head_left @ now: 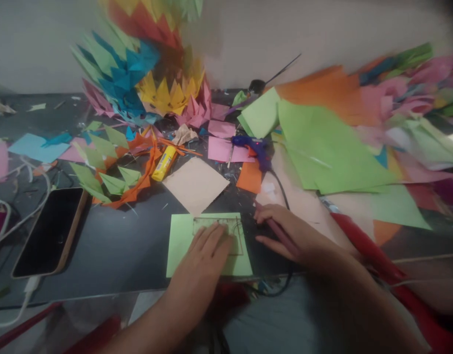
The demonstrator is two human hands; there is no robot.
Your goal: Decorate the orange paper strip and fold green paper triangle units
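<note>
- Looking through the head view, we see our left hand (pixel 207 255) lying flat, fingers close together, over a clear ruler (pixel 238 237); it presses rather than grips, probably so that the ruler cannot slide.
- Under the ruler lies a light green sheet (pixel 179 246), at the front edge of the dark table (pixel 134 265), which puts it within easy reach of both hands.
- Our right hand (pixel 298 228) has a narrow grip around what looks like a pencil (pixel 280 232), held just beside the sheet; its tip points up and away from the ruler, so we judge that it is not marking.
- Beyond the sheet we have a tan paper square (pixel 196 184), and past its left corner a yellow glue stick (pixel 165 163), perhaps set there to stay handy.
- The blue glue gun (pixel 261 150) lies on its side farther back, a small red light showing, its black cord (pixel 281 187) trailing toward us, likely to keep it clear of our hands.
- As for containers, we can name only the glue stick's tube; we cannot tell what is left in it.
</note>
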